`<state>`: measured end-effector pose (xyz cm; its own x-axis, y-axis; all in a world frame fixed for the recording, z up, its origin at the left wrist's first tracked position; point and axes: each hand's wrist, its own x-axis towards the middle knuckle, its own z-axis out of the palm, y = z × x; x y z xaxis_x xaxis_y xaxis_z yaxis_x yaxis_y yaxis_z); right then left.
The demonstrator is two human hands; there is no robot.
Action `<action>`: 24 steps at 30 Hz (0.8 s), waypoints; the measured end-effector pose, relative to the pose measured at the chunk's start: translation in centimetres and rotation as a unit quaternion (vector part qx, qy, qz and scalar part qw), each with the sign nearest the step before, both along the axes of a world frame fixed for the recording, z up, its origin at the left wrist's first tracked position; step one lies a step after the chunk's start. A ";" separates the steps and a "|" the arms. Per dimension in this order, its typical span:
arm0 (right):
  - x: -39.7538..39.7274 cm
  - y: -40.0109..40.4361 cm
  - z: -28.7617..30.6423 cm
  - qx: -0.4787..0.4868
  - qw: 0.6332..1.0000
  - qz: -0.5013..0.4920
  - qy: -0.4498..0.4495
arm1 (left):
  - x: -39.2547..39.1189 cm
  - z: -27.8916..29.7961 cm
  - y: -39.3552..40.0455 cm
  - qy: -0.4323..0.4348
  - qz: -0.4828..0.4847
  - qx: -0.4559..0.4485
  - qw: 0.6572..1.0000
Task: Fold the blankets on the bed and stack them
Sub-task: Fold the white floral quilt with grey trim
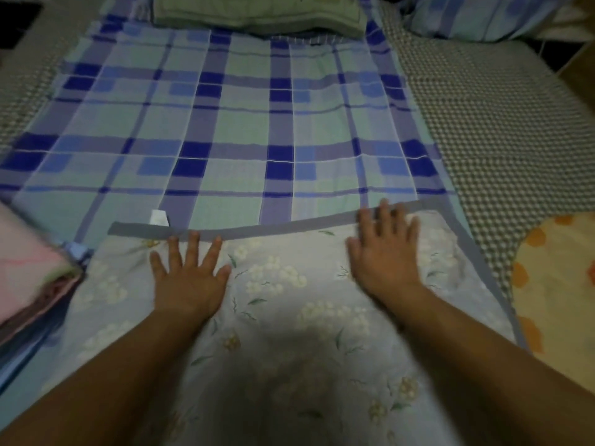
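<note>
Blankets were the business on this bed: a floral blanket [289, 317] with a grey border lay at the near edge, on top of a blue plaid blanket [225, 123] spread flat across the middle. Both hands rested palm down on the floral one just short of its far border. The left hand [190, 278] had its fingers spread wide and straight, and the right hand [383, 252], slightly blurred, was likewise flat and holding nothing.

The step in hand looked like smoothing or pressing a fold in the floral blanket. The next move would probably call for taking hold of an edge or corners and bringing them over to halve it again, keeping the border lined up.

By count, two blankets lay in the working area. A stack of folded pinkish cloth [29, 272] sat at the bed's left edge, number of pieces unclear. One green folded blanket [257, 11] lay at the far edge, a blue patterned pillow [476, 17] at the far right corner, and a yellow and orange cloth [557, 284] at the right edge. A checked mat [502, 123] covered the bed beneath.
</note>
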<state>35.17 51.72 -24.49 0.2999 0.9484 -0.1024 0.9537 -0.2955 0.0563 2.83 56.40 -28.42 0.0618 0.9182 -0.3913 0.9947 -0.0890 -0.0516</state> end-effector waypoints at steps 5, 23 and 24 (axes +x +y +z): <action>-12.6 -2.9 -2.2 -0.035 0.967 0.230 0.106 | 2.4 3.2 -8.4 -0.055 -0.040 0.110 0.992; -15.7 -27.1 6.0 0.127 0.930 -0.040 0.342 | -18.4 6.7 -22.3 -0.385 0.513 -0.182 0.745; -14.8 -29.5 5.7 0.127 0.899 -0.203 0.366 | -18.5 7.0 -23.4 -0.412 0.538 -0.223 0.701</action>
<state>20.39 22.21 -18.74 0.5674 0.7967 -0.2079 0.5189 -0.5421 -0.6609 -15.66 33.00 -21.41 -0.1986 0.4049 -0.8925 0.1732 0.9108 0.3747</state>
